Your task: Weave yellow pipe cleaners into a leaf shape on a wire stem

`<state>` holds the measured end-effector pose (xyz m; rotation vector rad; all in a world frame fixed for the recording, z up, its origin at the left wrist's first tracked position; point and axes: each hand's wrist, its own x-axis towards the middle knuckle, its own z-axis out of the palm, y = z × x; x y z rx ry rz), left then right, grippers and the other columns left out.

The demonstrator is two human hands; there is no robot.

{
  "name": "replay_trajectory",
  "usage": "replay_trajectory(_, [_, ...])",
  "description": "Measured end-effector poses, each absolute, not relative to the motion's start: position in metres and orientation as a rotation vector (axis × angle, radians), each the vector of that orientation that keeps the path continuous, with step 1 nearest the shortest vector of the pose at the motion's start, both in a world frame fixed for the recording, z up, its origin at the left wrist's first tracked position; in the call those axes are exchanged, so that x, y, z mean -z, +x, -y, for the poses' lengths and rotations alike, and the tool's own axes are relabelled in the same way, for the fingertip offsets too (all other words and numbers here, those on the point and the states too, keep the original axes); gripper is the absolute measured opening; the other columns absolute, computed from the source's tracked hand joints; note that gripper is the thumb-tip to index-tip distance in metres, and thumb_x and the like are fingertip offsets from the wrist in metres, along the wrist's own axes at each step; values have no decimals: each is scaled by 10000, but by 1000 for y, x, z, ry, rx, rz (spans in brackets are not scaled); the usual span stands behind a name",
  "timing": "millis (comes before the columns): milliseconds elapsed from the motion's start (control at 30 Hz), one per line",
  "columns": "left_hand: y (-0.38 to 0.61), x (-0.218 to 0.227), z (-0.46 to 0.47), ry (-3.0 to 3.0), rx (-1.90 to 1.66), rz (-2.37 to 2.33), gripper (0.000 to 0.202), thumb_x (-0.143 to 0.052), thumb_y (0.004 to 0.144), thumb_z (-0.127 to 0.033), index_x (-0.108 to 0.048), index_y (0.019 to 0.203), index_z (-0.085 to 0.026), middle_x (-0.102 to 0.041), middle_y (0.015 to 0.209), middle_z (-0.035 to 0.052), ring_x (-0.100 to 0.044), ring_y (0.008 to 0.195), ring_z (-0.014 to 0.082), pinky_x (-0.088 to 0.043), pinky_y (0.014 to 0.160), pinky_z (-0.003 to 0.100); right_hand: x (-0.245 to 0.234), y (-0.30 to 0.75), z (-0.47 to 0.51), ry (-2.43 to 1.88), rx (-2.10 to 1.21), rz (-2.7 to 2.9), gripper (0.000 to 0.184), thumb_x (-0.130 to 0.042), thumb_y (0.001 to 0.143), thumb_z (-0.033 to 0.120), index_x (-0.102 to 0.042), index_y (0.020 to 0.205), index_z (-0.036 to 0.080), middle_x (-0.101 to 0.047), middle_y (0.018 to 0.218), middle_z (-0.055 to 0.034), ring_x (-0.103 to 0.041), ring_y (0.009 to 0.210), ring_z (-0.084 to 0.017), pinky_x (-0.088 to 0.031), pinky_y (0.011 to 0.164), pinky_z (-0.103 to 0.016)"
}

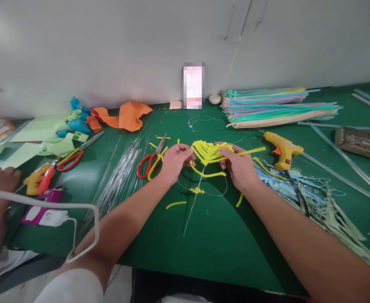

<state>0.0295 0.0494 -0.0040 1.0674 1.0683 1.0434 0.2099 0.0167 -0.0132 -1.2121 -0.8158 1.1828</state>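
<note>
Your 2 hands meet over the green table, with the yellow fan-shaped piece between them, raised a little above the tabletop. Your left hand is drawn narrow, thumb and fingertips pinching at the left edge of the piece. Your right hand grips its right side between thumb and fingers, and 1 yellow strip sticks out past that thumb to the right. Below the piece, a thin stem slants down toward you, with a small yellow knot around it, and a fine thread loops beside it. A short yellow scrap lies left of the stem. Just beyond your left hand are scissors with 1 red and 1 yellow handle, and left of them lies a sheaf of silver wires. Near your right hand are a yellow glue gun and a heap of blue and pale green strands. A phone stands against the wall, beside a white ball. At the far left edge, another person's hand shows.
</note>
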Motion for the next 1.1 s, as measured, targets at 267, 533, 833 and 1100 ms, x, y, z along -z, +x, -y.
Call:
replay_trajectory(267, [28,0,-49,1097,-1009,-1080,197,-691,754,-310,-569,787,-159,-611,532,-21,-549,411,91,-368,420,211,22,209,-17,-1248,-1228,824,288,-745,703,430,-731,852,184,-683,801,-45,-565,589,-124,-467,517,-271])
replay_trajectory(533, [26,-3,-52,1154,-977,-1131,199,-684,770,-341,-592,829,-175,-631,570,-17,-551,401,90,-350,405,221,21,208,-17,-1199,-1235,802,250,-756,708,403,-747,840,191,-679,776,-31,-565,605,-112,-470,503,-244])
replay_trajectory(833, [23,-11,-56,1134,-912,-1135,129,-674,768,-244,-615,790,-131,-656,666,18,-609,517,98,-464,546,244,22,207,-17,-1197,-1219,806,244,-759,705,388,-750,830,179,-689,773,-40,-576,609,-113,-472,475,-224])
replay_trajectory(1100, [23,-15,-55,1178,-877,-1084,182,-674,799,-276,-593,901,-149,-649,662,11,-588,480,90,-450,503,233,21,205,-15,-1182,-1242,840,270,-757,704,414,-743,840,181,-692,782,-42,-583,623,-124,-473,489,-232])
